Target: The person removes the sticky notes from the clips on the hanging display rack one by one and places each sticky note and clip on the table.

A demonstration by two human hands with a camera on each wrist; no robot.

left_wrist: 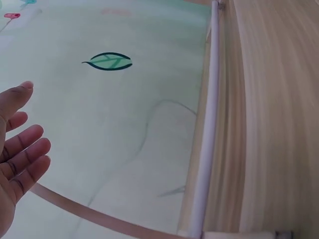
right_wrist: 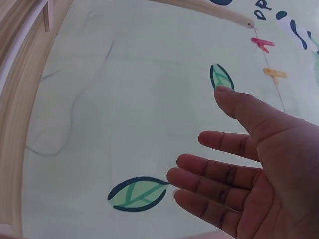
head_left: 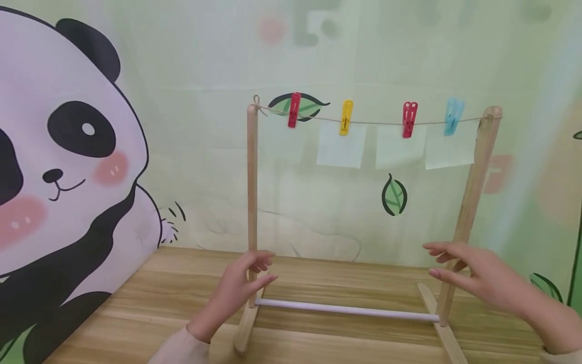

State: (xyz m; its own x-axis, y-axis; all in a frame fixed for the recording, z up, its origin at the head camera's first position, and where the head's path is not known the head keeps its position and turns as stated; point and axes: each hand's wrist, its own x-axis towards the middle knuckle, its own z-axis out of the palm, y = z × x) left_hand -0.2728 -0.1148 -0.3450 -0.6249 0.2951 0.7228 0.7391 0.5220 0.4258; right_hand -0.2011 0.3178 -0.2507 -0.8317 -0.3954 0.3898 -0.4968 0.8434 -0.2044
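Observation:
In the head view my left hand [head_left: 238,283] is beside the left post of a wooden stand [head_left: 252,192], its fingers relaxed and holding nothing. My right hand [head_left: 486,273] is by the right post, likewise holding nothing. Between the post tops runs a thin string [head_left: 377,122]. On it sit a red clothespin [head_left: 294,110], a yellow clothespin [head_left: 345,117], a second red clothespin [head_left: 409,120] and a light blue clothespin [head_left: 452,117]. Pale paper sheets [head_left: 340,151] hang along the string. Both wrist views show spread, bare fingers.
A white rod [head_left: 345,309] joins the stand's feet low down. The stand rests on a wood-grain table [head_left: 182,298]. Behind is a pale green printed backdrop [head_left: 204,126] with leaves and a large panda [head_left: 68,126] at the left.

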